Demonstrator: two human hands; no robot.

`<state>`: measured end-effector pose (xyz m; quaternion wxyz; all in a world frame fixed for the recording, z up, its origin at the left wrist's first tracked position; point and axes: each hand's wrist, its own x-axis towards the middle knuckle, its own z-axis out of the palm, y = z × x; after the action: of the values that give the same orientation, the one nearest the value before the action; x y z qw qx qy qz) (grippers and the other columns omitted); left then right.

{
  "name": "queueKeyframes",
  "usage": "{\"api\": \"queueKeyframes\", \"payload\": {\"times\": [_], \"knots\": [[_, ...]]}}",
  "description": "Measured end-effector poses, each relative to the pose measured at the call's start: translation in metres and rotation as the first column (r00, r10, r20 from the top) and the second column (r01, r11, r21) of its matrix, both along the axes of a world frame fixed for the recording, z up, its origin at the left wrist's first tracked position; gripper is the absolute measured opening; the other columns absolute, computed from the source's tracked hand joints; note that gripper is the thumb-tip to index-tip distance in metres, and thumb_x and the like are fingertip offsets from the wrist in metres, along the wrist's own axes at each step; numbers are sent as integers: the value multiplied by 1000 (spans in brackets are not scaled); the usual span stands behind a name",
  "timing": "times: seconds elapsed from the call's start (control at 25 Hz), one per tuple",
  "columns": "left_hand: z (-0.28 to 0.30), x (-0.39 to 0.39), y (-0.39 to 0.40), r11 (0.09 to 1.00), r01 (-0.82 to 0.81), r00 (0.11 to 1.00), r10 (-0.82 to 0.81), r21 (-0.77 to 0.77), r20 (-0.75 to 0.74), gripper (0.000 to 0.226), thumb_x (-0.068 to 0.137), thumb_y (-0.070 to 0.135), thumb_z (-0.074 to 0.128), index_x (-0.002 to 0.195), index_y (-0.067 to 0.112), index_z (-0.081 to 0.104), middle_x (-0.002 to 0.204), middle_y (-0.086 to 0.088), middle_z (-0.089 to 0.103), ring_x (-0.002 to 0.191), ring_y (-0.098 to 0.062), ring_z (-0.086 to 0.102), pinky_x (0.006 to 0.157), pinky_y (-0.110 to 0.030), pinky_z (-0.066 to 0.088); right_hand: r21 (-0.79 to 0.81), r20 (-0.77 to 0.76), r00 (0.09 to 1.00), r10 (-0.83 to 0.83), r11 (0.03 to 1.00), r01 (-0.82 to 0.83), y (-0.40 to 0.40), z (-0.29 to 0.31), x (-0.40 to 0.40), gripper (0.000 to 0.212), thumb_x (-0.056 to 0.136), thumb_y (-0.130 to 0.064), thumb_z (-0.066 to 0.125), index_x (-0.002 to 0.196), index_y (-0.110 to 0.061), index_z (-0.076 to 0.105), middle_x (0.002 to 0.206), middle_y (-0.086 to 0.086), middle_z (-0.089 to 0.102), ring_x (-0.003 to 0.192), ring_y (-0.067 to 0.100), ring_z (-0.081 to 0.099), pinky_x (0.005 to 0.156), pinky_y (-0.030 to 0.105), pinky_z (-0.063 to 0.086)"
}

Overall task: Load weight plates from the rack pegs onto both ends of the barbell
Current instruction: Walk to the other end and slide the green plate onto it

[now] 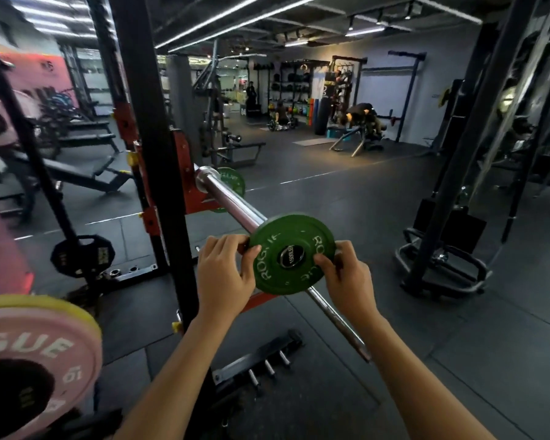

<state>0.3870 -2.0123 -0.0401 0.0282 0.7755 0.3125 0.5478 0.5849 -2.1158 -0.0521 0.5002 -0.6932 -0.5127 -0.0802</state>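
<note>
Green weight plate: white "ROGUE" lettering twice round its face, partly worn; hub text too small to read. Left hand pinches its left rim, fingers curled over the edge; right hand pinches the lower right rim. Plate sits between both hands, in front of the barbell. A second green plate at the bar's far sleeve. Pink bumper plate, lower left, reads "GUE", "10".
</note>
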Motion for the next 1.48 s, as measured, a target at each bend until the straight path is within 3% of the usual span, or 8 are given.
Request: {"api": "queueKeyframes", "payload": {"times": [0.16, 0.28, 0.44, 0.56, 0.84, 1.04, 1.24, 1.48], "knots": [[-2, 10, -24, 988, -154, 987, 153, 8, 46, 24, 95, 32, 59, 99, 8, 64, 90, 0, 65, 87, -13, 51, 77, -31, 45, -17, -12, 987, 160, 987, -160, 16, -8, 24, 31, 91, -56, 48, 103, -28, 44, 78, -9, 66, 61, 8, 63, 54, 34, 53], [-2, 14, -40, 971, -237, 967, 240, -42, 89, 24, 95, 33, 62, 98, 9, 65, 90, 7, 61, 86, -4, 44, 77, -22, 36, -30, -19, 965, 261, 965, -262, 31, -5, 32, 36, 93, -49, 53, 112, -18, 48, 78, -2, 67, 61, 15, 64, 56, 42, 54], [-5, 14, -31, 936, -319, 942, 331, -151, 62, 27, 93, 41, 60, 93, 14, 64, 85, 12, 58, 79, -7, 47, 72, -29, 38, -54, -64, 931, 360, 930, -363, 62, 13, 38, 35, 93, -46, 56, 116, -21, 48, 84, -2, 64, 70, 17, 63, 62, 38, 54], [-10, 16, -12, 922, -325, 936, 345, -209, 69, 26, 93, 39, 61, 91, 13, 62, 82, 6, 61, 76, -14, 53, 70, -31, 41, -50, -59, 916, 396, 916, -399, 87, 15, 43, 38, 92, -51, 54, 117, -24, 48, 91, -3, 65, 72, 16, 62, 63, 35, 52], [-13, 24, 68, 913, -292, 923, 347, -285, 167, 13, 96, 30, 63, 94, 18, 60, 81, 5, 61, 70, -11, 55, 62, -11, 35, -102, 42, 931, 363, 928, -357, 164, 16, 49, 44, 92, -53, 50, 115, -16, 48, 83, -2, 63, 68, 21, 59, 58, 32, 44], [-11, 20, 145, 915, -246, 927, 318, -319, 198, 15, 96, 33, 62, 92, 20, 59, 85, 2, 62, 75, -10, 59, 63, -15, 39, -76, 73, 928, 366, 929, -361, 237, 17, 43, 38, 94, -49, 52, 111, -16, 48, 81, 1, 66, 69, 26, 64, 57, 37, 50], [-12, 15, 229, 916, -236, 930, 309, -323, 198, 22, 96, 37, 60, 93, 15, 61, 85, 0, 64, 77, -15, 61, 65, -26, 45, -98, 107, 935, 337, 940, -328, 318, 23, 39, 39, 94, -47, 54, 114, -13, 50, 86, 9, 68, 72, 32, 64, 57, 34, 43], [-7, 16, 306, 900, -252, 923, 334, -356, 192, 17, 96, 28, 64, 92, 11, 60, 86, 3, 64, 78, -13, 59, 65, -13, 39, -158, 69, 947, 312, 941, -299, 399, 26, 32, 38, 94, -48, 54, 114, -15, 48, 88, 10, 68, 80, 35, 63, 65, 42, 49]]}}
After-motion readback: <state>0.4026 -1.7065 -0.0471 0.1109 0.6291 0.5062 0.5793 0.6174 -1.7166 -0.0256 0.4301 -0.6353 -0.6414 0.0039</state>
